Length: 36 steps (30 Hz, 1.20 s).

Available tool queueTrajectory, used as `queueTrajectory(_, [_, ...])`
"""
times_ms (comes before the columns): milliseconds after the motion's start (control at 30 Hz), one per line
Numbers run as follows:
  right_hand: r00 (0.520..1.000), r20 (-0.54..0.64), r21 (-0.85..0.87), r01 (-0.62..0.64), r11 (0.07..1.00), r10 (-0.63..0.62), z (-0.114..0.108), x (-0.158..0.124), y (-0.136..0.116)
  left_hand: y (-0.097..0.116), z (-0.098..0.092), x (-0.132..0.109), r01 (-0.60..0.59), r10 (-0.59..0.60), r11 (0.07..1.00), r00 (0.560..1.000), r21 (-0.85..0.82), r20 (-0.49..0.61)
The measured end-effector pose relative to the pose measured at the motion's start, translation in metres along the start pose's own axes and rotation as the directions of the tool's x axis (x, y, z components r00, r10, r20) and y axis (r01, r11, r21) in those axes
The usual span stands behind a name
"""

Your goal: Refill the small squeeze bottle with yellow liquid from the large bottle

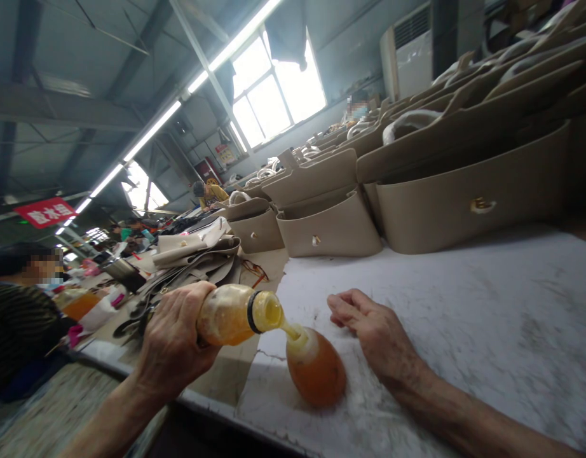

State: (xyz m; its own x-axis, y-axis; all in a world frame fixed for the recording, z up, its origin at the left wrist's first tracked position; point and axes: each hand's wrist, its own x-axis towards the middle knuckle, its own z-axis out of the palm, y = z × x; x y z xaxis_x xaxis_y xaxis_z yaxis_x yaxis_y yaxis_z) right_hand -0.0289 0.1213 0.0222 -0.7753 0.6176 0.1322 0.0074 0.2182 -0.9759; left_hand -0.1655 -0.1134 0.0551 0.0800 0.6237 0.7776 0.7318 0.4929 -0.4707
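Note:
My left hand (178,334) is wrapped round a clear plastic bottle (229,315), tilted with its mouth down to the right. Thick yellowish liquid runs from the mouth into the pale neck of a rounded, orange-filled container (316,372) on the white sheet. That container stands slightly tilted in the view. To its right, my right hand (369,324) rests on the sheet, apart from the container. Its fingers are curled in, and nothing shows between them.
Beige handbags (328,222) with flaps raised stand in rows behind the white work surface (464,305). Flat beige bag pieces (197,254) lie piled to the left, beside brown-framed glasses (255,272). A co-worker (21,318) sits at the far left.

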Motion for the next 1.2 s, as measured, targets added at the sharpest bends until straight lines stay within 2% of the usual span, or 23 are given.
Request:
queueTrajectory(100, [1.000, 0.005, 0.003, 0.004, 1.000, -0.004, 0.0000, 0.0014, 0.0030, 0.0008, -0.0006, -0.0002, 0.015, -0.015, 1.000, 1.000, -0.010, 0.021])
queueTrajectory(300, [1.000, 0.025, 0.014, 0.003, 1.000, -0.003, 0.0007, 0.0031, 0.0094, -0.0007, -0.0009, 0.0012, -0.006, 0.006, 1.000, 1.000, 0.005, -0.009])
queueTrajectory(633, [1.000, 0.002, 0.018, 0.024, 1.000, -0.024, 0.0010, 0.0031, 0.0056, -0.0003, -0.0051, 0.0046, -0.010, 0.010, 1.000, 1.000, 0.028, 0.001])
queueTrajectory(967, [1.000, 0.014, 0.000, 0.000, 1.000, 0.000, 0.0001, 0.0024, 0.0070, -0.0003, -0.0015, 0.0009, -0.010, 0.010, 1.000, 1.000, 0.010, -0.014])
queueTrajectory(1200, [0.999, -0.013, 0.031, 0.037, 0.999, -0.036, 0.0013, 0.0032, 0.0086, 0.0050, 0.0010, 0.0000, 0.004, -0.004, 1.000, 0.999, 0.014, -0.035])
